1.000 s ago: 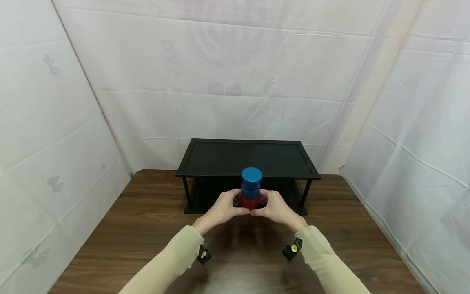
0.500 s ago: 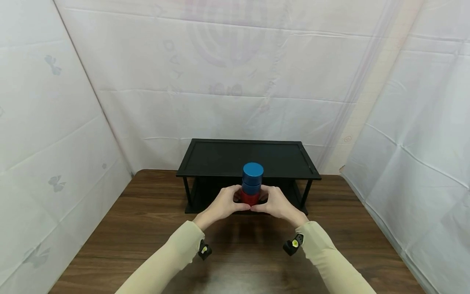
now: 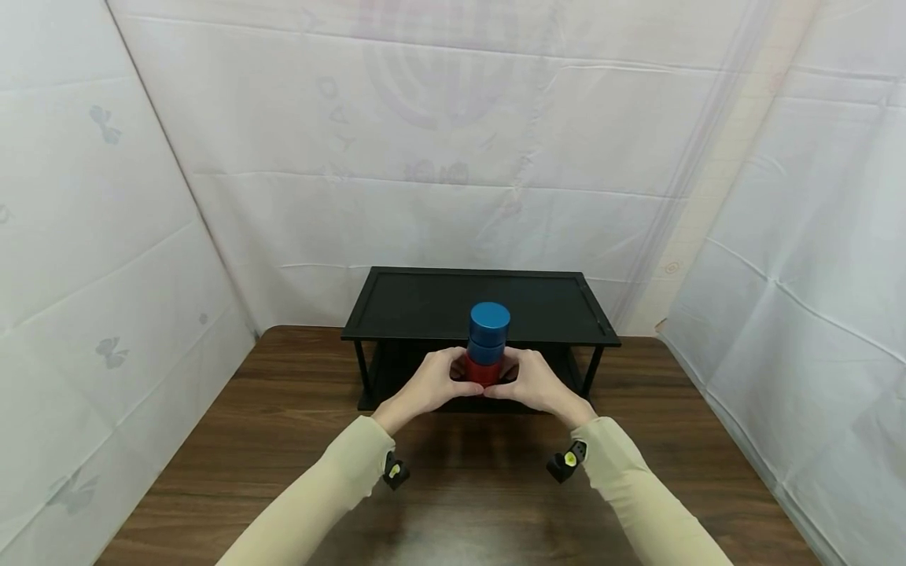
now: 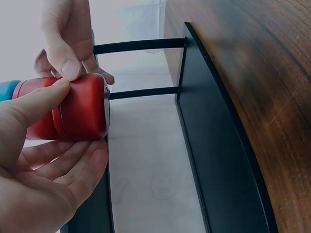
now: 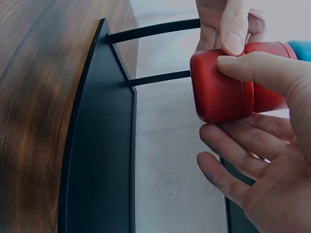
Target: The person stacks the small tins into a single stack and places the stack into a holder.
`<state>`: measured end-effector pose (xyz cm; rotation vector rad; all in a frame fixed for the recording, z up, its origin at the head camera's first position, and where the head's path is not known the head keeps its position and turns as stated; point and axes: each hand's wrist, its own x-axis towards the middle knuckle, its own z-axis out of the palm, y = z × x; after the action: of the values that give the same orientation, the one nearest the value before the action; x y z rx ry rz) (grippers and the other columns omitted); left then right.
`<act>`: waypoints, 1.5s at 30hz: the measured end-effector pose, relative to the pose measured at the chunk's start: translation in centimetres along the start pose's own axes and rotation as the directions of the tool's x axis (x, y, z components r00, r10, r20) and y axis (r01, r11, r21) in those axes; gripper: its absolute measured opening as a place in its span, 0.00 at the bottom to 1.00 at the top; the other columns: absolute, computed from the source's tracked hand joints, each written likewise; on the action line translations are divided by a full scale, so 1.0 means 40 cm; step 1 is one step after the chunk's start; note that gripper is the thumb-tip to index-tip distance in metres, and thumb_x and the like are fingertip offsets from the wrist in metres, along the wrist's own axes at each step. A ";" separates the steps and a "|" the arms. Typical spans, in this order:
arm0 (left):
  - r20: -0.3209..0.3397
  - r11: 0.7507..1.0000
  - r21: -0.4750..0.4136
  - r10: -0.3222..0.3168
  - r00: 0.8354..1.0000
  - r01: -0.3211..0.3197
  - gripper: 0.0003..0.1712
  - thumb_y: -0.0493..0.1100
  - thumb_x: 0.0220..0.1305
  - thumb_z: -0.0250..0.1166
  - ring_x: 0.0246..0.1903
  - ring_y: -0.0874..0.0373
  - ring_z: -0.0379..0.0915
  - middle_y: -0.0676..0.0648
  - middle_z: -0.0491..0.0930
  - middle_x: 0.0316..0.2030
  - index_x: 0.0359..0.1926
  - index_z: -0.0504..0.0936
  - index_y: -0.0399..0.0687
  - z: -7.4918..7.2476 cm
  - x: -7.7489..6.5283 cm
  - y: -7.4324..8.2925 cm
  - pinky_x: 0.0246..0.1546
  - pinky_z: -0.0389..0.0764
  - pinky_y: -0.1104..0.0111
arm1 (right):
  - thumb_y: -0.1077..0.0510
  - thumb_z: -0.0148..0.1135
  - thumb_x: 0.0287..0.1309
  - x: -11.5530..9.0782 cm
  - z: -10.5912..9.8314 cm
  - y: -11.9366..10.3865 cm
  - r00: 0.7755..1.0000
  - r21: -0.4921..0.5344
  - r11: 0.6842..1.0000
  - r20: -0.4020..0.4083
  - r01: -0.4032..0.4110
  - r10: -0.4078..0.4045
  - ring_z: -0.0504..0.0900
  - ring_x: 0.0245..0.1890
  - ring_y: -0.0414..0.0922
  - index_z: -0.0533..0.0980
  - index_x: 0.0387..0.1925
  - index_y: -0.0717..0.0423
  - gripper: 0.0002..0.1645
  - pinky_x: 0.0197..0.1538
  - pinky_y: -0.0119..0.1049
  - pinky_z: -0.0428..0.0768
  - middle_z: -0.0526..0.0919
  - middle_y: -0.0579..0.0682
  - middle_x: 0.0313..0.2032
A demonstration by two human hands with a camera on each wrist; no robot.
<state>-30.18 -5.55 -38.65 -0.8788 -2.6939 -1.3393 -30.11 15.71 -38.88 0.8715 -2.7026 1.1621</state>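
In the head view a small red canister (image 3: 483,371) stands upright between both hands, and a blue canister (image 3: 488,334) is stacked on top of it. The left hand (image 3: 439,381) grips the red canister from the left and the right hand (image 3: 532,381) from the right, with the thumbs meeting at its near side. Each canister has a seam around it. In the left wrist view the left thumb (image 4: 43,102) lies along the red side, with fingers under it. The right wrist view shows the right thumb (image 5: 257,68) pressed on the red wall, two lower fingers spread away.
Behind the hands a black two-tier shelf (image 3: 432,303) stands on the brown wooden table (image 3: 297,409). The stack overlaps its front edge in the head view. White cloth sheets (image 3: 425,157) hang at the back and both sides.
Both hands and the stacked canisters have risen steadily in the head view, with the blue top now overlapping more of the shelf's upper board. The grip looks the same.
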 end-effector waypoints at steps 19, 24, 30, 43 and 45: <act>-0.011 1.000 0.014 0.023 1.000 -0.023 0.26 0.44 0.57 0.71 0.42 0.54 0.81 0.43 0.83 0.45 0.55 0.77 0.41 -0.030 0.027 0.024 0.49 0.82 0.60 | 0.53 0.73 0.50 0.025 -0.044 -0.017 1.000 0.013 1.000 0.007 0.009 -0.009 0.84 0.34 0.42 0.76 0.53 0.56 0.28 0.40 0.30 0.82 0.87 0.51 0.36; -0.005 0.999 0.012 0.030 1.000 -0.030 0.26 0.45 0.57 0.71 0.41 0.56 0.81 0.44 0.84 0.44 0.55 0.77 0.42 -0.034 0.036 0.028 0.47 0.83 0.63 | 0.54 0.73 0.50 0.030 -0.056 -0.020 1.000 0.009 1.000 0.015 0.001 -0.001 0.84 0.35 0.43 0.76 0.54 0.57 0.29 0.41 0.31 0.83 0.87 0.52 0.37; -0.004 1.000 0.016 0.021 1.000 -0.021 0.26 0.45 0.57 0.71 0.41 0.56 0.81 0.45 0.84 0.43 0.55 0.77 0.42 -0.045 0.042 0.034 0.47 0.82 0.64 | 0.54 0.73 0.51 0.038 -0.070 -0.028 1.000 0.008 1.000 0.024 0.000 0.000 0.84 0.35 0.43 0.76 0.53 0.57 0.28 0.42 0.34 0.84 0.87 0.52 0.36; 0.006 0.999 0.019 0.027 1.000 -0.027 0.26 0.46 0.58 0.71 0.41 0.56 0.81 0.45 0.84 0.43 0.55 0.77 0.42 -0.058 0.049 0.042 0.48 0.82 0.63 | 0.53 0.73 0.50 0.046 -0.084 -0.040 0.999 0.015 1.000 0.036 -0.002 0.002 0.84 0.34 0.42 0.76 0.53 0.56 0.28 0.41 0.33 0.83 0.87 0.52 0.36; 0.006 0.999 0.019 0.036 0.999 -0.036 0.25 0.46 0.58 0.70 0.42 0.56 0.81 0.45 0.84 0.43 0.55 0.77 0.42 -0.062 0.050 0.044 0.48 0.82 0.63 | 0.53 0.73 0.50 0.048 -0.087 -0.042 0.999 0.011 1.000 0.033 0.000 -0.001 0.84 0.34 0.42 0.77 0.53 0.56 0.28 0.41 0.33 0.83 0.87 0.52 0.36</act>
<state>-31.58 -5.58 -35.32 -0.9257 -2.6768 -1.3044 -31.34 16.25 -34.79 0.9009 -2.7246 1.1743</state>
